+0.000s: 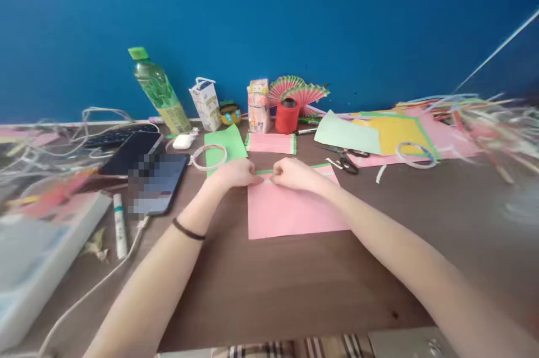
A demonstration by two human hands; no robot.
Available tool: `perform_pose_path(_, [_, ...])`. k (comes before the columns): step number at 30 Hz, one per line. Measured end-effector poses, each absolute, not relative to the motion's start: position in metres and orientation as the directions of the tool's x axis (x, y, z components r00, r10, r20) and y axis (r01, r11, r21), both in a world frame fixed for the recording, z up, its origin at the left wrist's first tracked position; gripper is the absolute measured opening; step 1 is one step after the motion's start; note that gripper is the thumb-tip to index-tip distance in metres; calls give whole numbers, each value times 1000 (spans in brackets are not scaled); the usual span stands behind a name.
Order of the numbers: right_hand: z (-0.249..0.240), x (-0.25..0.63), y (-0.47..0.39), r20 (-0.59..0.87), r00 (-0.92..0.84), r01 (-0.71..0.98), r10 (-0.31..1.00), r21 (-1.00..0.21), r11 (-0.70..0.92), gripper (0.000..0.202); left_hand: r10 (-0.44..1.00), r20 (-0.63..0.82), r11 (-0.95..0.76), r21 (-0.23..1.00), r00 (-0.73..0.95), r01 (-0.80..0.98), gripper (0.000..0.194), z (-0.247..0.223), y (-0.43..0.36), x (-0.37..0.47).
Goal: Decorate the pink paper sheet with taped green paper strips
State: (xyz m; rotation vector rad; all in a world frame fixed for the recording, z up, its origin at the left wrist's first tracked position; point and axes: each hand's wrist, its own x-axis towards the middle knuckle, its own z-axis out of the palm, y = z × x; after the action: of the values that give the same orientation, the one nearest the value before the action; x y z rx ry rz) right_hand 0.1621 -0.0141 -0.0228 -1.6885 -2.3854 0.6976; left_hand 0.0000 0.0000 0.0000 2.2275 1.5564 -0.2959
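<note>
A pink paper sheet [290,209] lies flat on the brown table, with a narrow green strip [322,166] along its far edge. My left hand [236,173] is closed, fingers pinched at the sheet's far left corner. Close beside it, my right hand [292,173] is curled the same way, gripping along that far edge. A thin pale strip [267,180] shows between the two hands; the exact grip of the fingertips is hidden. Left of my left hand, a tape roll [209,157] rests partly on a green paper piece [231,140].
Black scissors [347,161] and a second tape roll [416,155] lie to the right, near yellow paper [402,132]. Pleated paper fans [298,91], a red cylinder [287,116], a carton [206,104] and a bottle [162,91] line the wall. Phones [162,184] and a marker [120,226] are left.
</note>
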Motion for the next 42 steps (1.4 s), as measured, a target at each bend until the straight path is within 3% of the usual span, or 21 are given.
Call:
perform_pose_path(6, [-25, 175, -6, -218, -350, 876, 911, -422, 235, 15, 854, -405, -270, 192, 327, 944, 29, -1, 1, 1])
perform_pose_path(12, [-28, 179, -2, -234, -393, 844, 889, -477, 247, 15, 867, -396, -246, 189, 303, 951, 23, 0, -1, 3])
perform_pose_path(15, [-28, 179, -3, -226, -388, 845, 893, -474, 247, 14, 882, -329, -266, 245, 338, 932, 13, -2, -4, 7])
perform_pose_path(19, [-30, 176, -4, -179, -361, 855, 915, -456, 248, 16, 889, -260, -289, 318, 376, 903, 18, -5, -8, 13])
perform_pose_path(26, [-36, 177, 2, -78, -294, 840, 953, -496, 219, 16, 880, -362, -247, 207, 309, 947, 15, -2, -5, 6])
perform_pose_path(32, [-36, 178, 1, -86, -305, 837, 948, -500, 224, 22, 854, -378, -262, 283, 358, 923, 23, 5, 5, -8])
perform_pose_path(34, [-34, 178, 1, -77, -298, 836, 951, -502, 221, 21, 925, -277, -193, 248, 260, 949, 22, 7, 9, -17])
perform_pose_path(36, [-32, 177, 0, -43, -264, 837, 963, -506, 207, 18, 996, -80, -21, 134, 32, 991, 24, 6, 14, -28])
perform_pose_path(39, [-27, 175, 0, 20, -183, 829, 983, -533, 166, 18, 995, -18, 98, 38, -97, 995, 41, -2, 21, -45])
perform_pose_path(42, [-26, 175, 0, 54, -126, 811, 991, -570, 134, 20, 995, -70, 78, 61, -74, 995, 28, -9, 26, -55])
